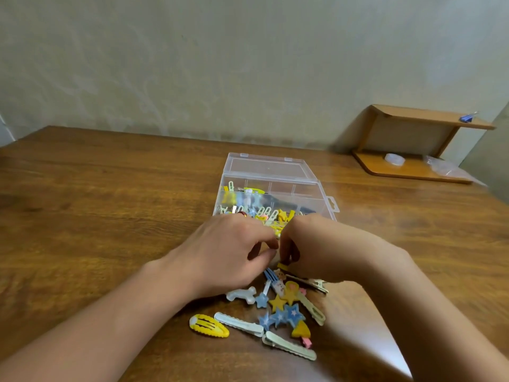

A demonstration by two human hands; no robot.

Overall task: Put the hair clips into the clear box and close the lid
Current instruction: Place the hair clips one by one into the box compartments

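Both hands meet at desk (110, 205) centre, just in front of the box (275, 188). The left hand (228, 252) is curled, thumb & fingertips drawn together as if pinching sth small; what's pinched can't be made out. The right hand (311, 249) is curled too, fingers closed on a small yellow clip (283, 266) at the pile's top edge. The box sits directly beyond the hands, lid (267, 166) swung open & lying flat on the far side, long axis running left-right; its near compartments already hold many clips. The remaining clips (275, 312) lie loose on the desk on the near side of the hands, betw. the forearms, pointing every which way. So the drop is a short reach forward: pile, hands, box are roughly in one line, w/ both hands about equally near the box's front wall; the left is closer to the fuller left compartments. Task judged partly done, approx. a dozen or more clips still to be moved, lid not yet shut.
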